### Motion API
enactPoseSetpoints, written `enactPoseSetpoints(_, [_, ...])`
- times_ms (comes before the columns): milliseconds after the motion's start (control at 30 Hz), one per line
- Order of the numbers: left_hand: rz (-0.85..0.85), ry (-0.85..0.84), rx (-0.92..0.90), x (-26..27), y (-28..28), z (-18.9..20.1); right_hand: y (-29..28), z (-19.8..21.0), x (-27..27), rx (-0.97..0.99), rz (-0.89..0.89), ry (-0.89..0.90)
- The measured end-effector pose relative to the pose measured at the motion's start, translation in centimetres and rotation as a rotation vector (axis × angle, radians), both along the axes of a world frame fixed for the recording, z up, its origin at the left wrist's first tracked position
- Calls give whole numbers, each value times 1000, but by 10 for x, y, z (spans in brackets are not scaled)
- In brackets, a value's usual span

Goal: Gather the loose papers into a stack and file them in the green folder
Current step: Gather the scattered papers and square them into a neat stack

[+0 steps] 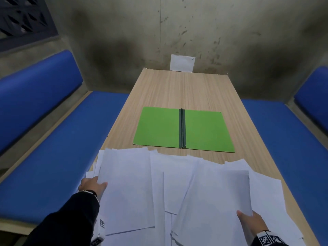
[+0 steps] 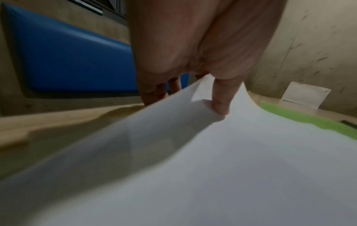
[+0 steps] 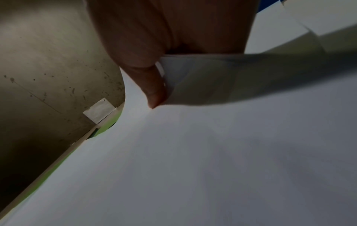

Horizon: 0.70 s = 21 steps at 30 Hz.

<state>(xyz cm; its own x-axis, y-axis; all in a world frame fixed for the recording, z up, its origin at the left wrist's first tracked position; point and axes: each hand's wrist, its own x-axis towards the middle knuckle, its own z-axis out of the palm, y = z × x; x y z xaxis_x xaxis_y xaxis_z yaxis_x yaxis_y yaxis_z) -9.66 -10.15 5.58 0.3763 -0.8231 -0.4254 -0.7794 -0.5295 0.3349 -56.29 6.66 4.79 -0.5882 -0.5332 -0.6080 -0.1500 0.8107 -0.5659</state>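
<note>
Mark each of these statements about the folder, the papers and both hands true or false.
1. The green cardboard folder lies open on the light wooden table. True.
2. The loose white paper sheets are already inside the folder. False: they lie spread on the table, nearer the person.
3. The left hand pinches a sheet's edge. True.
4. The right hand hangs idle over the blue padded bench. False: its thumb and fingers hold sheets.
5. A white card leans on the far wall. True.
</note>
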Motion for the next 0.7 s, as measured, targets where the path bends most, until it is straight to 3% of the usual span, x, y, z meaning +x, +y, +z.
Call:
enactPoseSetpoints(167, [20, -16, -93, -4, 12, -3, 1, -2, -1, -11, -18, -19])
enactPoseSetpoints(333, [92, 257, -390, -23, 21, 12, 1, -2, -1, -28, -23, -14])
enactPoseSetpoints(400, [90, 318, -358, -28, 25, 20, 1, -3, -2, -28, -19, -9])
enactPoseSetpoints(567, [122, 490, -16, -22, 40, 19, 1, -5, -3, -25, -11, 1])
enactPoseSetpoints(700, [135, 509, -6, -27, 43, 14, 0, -5, -2, -22, -15, 10])
